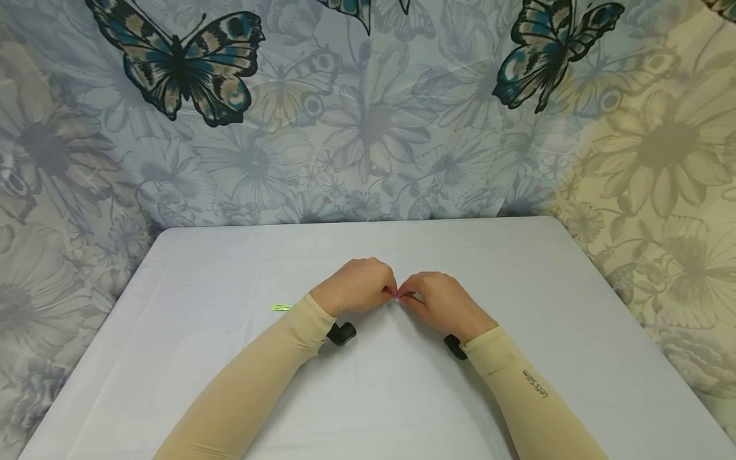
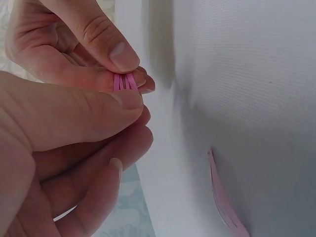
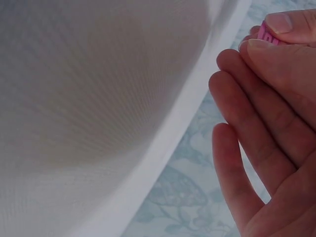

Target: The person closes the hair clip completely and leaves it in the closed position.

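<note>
A small pink snap hair clip (image 2: 126,82) is pinched between both hands, above the table. My left hand (image 1: 361,285) grips one end between thumb and forefinger. From the other side my right hand (image 1: 441,303) pinches the opposite end with thumb and forefinger; its remaining fingers (image 3: 254,123) stretch out loosely in the right wrist view. Only a short slotted part of the hair clip (image 3: 267,35) shows between the fingertips. Another pink clip (image 2: 222,197) lies on the table in the left wrist view. In the head view, a yellow-green clip (image 1: 281,307) lies beside the left forearm.
A white-covered table (image 1: 368,409) extends beneath both arms. Behind its far edge hangs a floral and butterfly cloth (image 1: 374,128), which also runs down both sides. A dark wrist camera (image 1: 342,333) sits under the left wrist, and another camera (image 1: 455,347) under the right.
</note>
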A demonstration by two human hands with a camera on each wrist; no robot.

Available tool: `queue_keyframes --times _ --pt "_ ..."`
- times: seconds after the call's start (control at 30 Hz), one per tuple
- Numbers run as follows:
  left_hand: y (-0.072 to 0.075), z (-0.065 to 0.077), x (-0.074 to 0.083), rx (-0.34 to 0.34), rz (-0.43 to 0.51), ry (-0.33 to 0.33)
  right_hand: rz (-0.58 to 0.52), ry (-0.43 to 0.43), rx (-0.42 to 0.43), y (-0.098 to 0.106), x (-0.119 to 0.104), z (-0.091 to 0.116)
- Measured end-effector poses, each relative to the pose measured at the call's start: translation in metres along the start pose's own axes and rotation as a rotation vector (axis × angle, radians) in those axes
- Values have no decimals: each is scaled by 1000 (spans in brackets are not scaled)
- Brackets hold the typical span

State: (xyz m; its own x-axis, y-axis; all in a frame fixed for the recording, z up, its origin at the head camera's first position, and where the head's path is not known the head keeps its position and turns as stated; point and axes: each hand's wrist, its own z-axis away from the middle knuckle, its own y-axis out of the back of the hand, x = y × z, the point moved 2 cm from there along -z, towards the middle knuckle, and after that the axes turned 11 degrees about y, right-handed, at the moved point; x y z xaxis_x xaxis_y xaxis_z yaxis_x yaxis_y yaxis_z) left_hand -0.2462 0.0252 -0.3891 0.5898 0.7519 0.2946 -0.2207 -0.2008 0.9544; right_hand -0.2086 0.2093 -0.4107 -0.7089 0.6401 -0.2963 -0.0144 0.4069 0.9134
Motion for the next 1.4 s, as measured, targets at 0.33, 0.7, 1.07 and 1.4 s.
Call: queue_keyframes --times 0.33,0.7,1.07,1.4 --pt "1 0 -1 -2 -13 -21 -5 24 19 -2 1 1" --pt "1 1 -1 -4 -25 -28 -19 35 30 -2 0 0" --pt "2 0 -2 -24 -17 -30 -37 41 19 -2 1 0" --pt "1 0 -3 -21 -27 -75 -45 60 10 -2 0 0"
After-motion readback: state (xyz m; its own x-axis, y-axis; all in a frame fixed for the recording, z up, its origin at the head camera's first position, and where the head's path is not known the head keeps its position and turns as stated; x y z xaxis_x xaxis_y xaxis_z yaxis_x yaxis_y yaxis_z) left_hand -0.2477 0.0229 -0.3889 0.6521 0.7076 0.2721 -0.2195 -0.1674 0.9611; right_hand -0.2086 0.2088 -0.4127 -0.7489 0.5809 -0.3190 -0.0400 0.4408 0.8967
